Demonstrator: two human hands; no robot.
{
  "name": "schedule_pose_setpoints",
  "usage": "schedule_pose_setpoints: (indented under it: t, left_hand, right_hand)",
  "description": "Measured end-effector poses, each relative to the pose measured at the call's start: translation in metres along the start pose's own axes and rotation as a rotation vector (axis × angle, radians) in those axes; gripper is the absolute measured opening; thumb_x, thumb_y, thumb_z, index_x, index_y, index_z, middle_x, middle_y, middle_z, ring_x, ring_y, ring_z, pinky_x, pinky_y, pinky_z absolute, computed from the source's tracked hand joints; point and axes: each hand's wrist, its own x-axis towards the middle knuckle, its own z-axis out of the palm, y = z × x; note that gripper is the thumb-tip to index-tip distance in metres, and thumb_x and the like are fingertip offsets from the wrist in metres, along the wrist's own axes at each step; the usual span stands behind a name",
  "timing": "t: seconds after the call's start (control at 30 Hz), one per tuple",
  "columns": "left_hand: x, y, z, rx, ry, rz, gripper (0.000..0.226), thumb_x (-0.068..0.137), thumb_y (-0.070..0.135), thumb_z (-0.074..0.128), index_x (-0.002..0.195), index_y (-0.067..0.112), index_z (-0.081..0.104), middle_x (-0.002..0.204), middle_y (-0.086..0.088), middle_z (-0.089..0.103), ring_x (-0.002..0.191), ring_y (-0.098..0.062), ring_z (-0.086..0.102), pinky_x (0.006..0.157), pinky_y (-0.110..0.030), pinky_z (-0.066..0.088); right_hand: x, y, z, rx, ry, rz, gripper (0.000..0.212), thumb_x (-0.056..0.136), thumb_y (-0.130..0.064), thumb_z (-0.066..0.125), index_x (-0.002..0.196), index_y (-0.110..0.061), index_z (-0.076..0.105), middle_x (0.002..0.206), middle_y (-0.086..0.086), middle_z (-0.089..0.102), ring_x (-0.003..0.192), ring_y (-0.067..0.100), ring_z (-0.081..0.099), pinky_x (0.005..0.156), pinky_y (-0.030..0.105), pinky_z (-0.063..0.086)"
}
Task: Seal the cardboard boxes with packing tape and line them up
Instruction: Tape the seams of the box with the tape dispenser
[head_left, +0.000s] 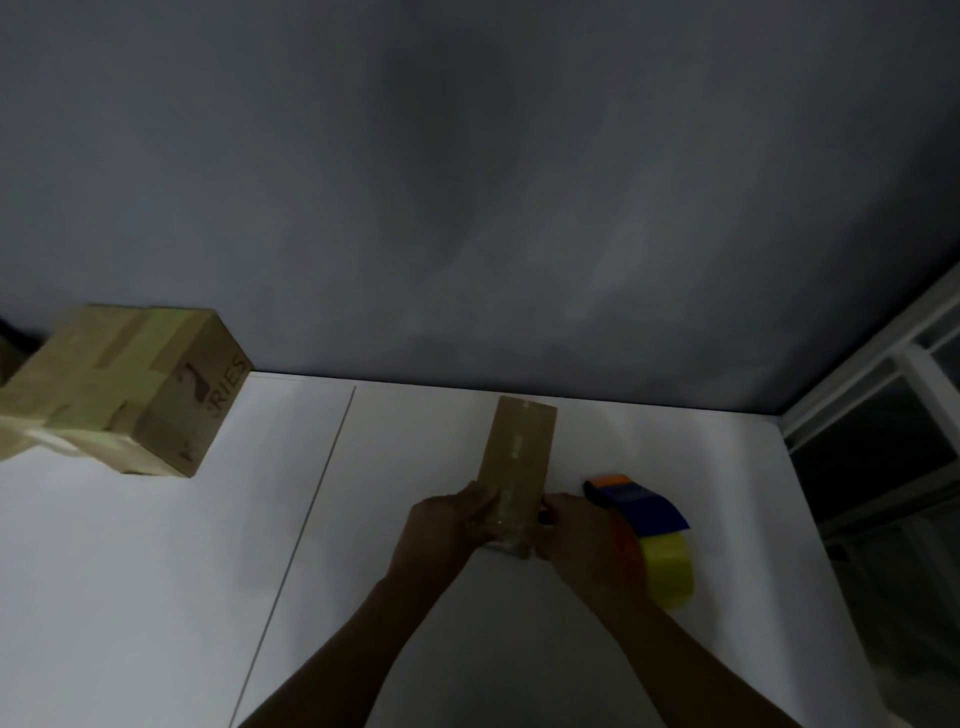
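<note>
A narrow brown cardboard box (521, 448) lies on the white table (156, 571), its long side pointing away from me, with clear tape along its top. My left hand (445, 525) grips its near left corner. My right hand (587, 535) grips its near right side, where tape folds over the end. A tape dispenser (644, 506), blue with an orange tip and a yellowish roll, rests on the table just right of my right hand. A larger taped box (124, 389) printed with letters sits at the far left.
A grey wall (467, 182) rises behind the table's far edge. A white-framed window (883, 441) borders the table on the right. A thin seam (311, 499) runs across the tabletop left of the narrow box. Another box edge shows at the far left border.
</note>
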Motion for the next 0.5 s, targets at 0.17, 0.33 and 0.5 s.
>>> schedule_pose_setpoints:
  t: [0.17, 0.33, 0.5]
  left_hand:
    - [0.002, -0.003, 0.003, 0.095, 0.077, 0.169, 0.045, 0.075, 0.048, 0.056, 0.097, 0.013, 0.072, 0.076, -0.002, 0.074, 0.052, -0.007, 0.064, 0.052, -0.009, 0.043]
    - [0.005, -0.014, 0.003, 0.156, 0.133, 0.295, 0.047, 0.080, 0.046, 0.046, 0.105, 0.013, 0.069, 0.064, 0.003, 0.067, 0.046, -0.003, 0.057, 0.048, -0.009, 0.039]
    - [0.003, -0.027, 0.002, 0.105, 0.009, 0.267, 0.050, 0.084, 0.043, 0.046, 0.130, 0.026, 0.051, 0.066, 0.001, 0.063, 0.053, -0.007, 0.057, 0.054, -0.008, 0.036]
  right_hand:
    - [0.005, 0.013, 0.013, 0.202, -0.079, -0.042, 0.090, 0.053, -0.079, 0.059, 0.111, -0.011, 0.066, 0.105, 0.005, 0.068, 0.095, 0.023, 0.064, 0.083, 0.033, 0.051]
    - [-0.001, 0.010, 0.017, 0.001, -0.022, -0.137, 0.057, 0.090, -0.045, 0.057, 0.136, -0.013, 0.046, 0.125, 0.004, 0.060, 0.109, 0.017, 0.058, 0.091, 0.022, 0.043]
    - [-0.001, 0.025, 0.025, -0.078, -0.142, -0.099, 0.050, 0.101, -0.034, 0.040, 0.145, -0.015, 0.029, 0.142, 0.007, 0.045, 0.127, 0.016, 0.044, 0.102, 0.016, 0.027]
